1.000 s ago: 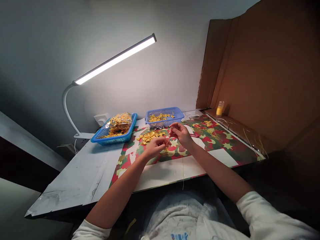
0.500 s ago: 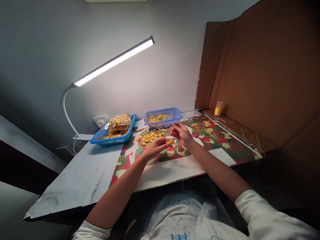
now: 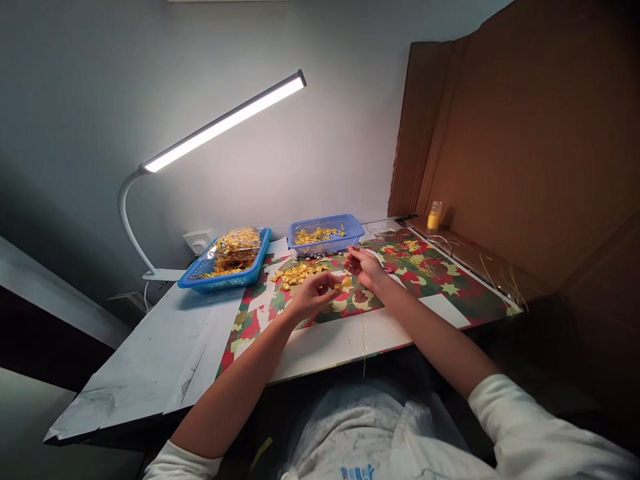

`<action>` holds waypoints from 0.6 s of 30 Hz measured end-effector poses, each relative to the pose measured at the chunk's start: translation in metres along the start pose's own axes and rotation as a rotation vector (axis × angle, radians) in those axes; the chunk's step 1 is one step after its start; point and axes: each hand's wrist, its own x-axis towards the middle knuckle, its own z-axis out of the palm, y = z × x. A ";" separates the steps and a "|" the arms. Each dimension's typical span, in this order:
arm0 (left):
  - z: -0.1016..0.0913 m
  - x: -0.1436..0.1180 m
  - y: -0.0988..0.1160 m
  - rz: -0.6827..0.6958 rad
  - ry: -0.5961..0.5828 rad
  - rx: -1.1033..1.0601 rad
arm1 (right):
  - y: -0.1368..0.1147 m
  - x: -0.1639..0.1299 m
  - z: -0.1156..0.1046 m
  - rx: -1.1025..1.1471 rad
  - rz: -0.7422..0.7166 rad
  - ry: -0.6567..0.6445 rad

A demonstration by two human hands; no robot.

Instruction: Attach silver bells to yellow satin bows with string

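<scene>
Gold piece (image 3: pixel 344 284) now shows clear at the left hand's tips; a second ago it was mostly hidden. Baskets and pile haven't shifted on the surface (image 3: pixel 325 343).

Left hand (image 3: pixel 317 292): thumb and finger narrow, holding the piece, above the surface's near-middle. Right hand (image 3: pixel 367 267): tips pinched, apparently on a thin thread (image 3: pixel 348 270); too fine to confirm whether it joins the piece. Hanging strand (image 3: pixel 363 340) drops over the near edge, other end unclear.

Progress, my read: this piece is mid-work, not done, both hands on it. Loose gold pile (image 3: pixel 295 275) left of the hands looks like remaining stock, plenty left. Blue basket (image 3: pixel 220 283) at the far left corner holds more, bagged on top. Purple-blue basket (image 3: pixel 351 241) on the far edge and strand-tangled gold bits (image 3: pixel 411 248) toward the far right corner might be finished output; can't verify. No total count possible.
</scene>
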 end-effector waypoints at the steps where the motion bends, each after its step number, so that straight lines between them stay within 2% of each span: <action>1: 0.000 0.000 0.001 -0.003 -0.015 -0.005 | 0.000 0.000 0.000 0.002 -0.001 0.002; 7: 0.001 -0.002 0.004 -0.050 -0.116 -0.094 | -0.001 0.005 -0.002 0.026 -0.030 0.057; 13: 0.000 -0.002 0.006 -0.150 -0.145 -0.330 | -0.006 0.016 -0.009 0.082 -0.079 0.156; 18: 0.000 -0.003 0.012 -0.183 -0.175 -0.382 | -0.010 0.023 -0.018 0.121 -0.114 0.205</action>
